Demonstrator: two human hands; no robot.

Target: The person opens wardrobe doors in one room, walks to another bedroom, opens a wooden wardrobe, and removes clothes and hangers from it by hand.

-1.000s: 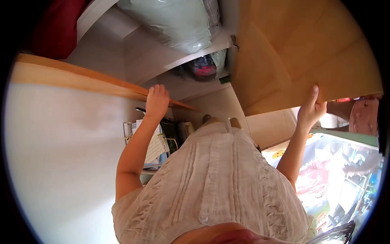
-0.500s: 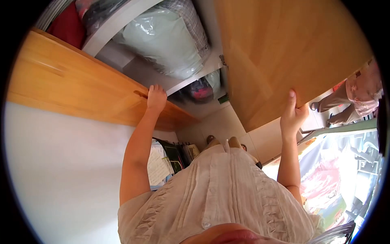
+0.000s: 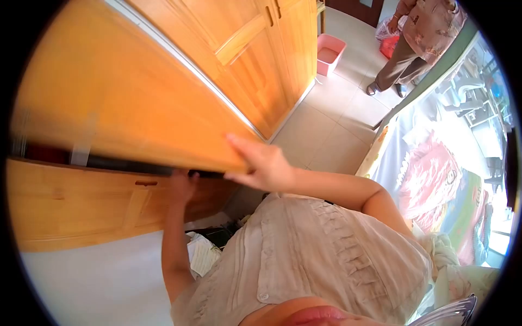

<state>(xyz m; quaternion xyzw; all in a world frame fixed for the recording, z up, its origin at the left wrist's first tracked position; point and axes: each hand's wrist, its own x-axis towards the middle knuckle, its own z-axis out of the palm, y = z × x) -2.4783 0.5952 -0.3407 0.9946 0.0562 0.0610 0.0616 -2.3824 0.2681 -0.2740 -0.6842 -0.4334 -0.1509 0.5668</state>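
Note:
Two wooden cabinet doors stand nearly together, with a narrow dark gap between them. My right hand (image 3: 266, 165) grips the edge of the right door (image 3: 136, 103), its thumb on the outer face and its fingers around the edge. At the left door (image 3: 81, 201), which has a small slot handle (image 3: 145, 183), my left hand (image 3: 184, 186) is at the edge by the gap. That hand is blurred and partly in shadow, its fingers closed around the edge. The cabinet's inside is mostly hidden.
More wooden cabinet doors (image 3: 244, 54) stand beyond. A pink bin (image 3: 330, 54) is on the tiled floor (image 3: 326, 125). Another person (image 3: 418, 43) stands at the top right by a red bag (image 3: 388, 46). A bed (image 3: 389, 157) with pink bedding lies right; papers (image 3: 202, 254) sit below the doors.
Both doors have swung toward each other, the right one furthest, hiding the shelves and bags inside. My right hand has moved left with its door. The view has turned toward the room.

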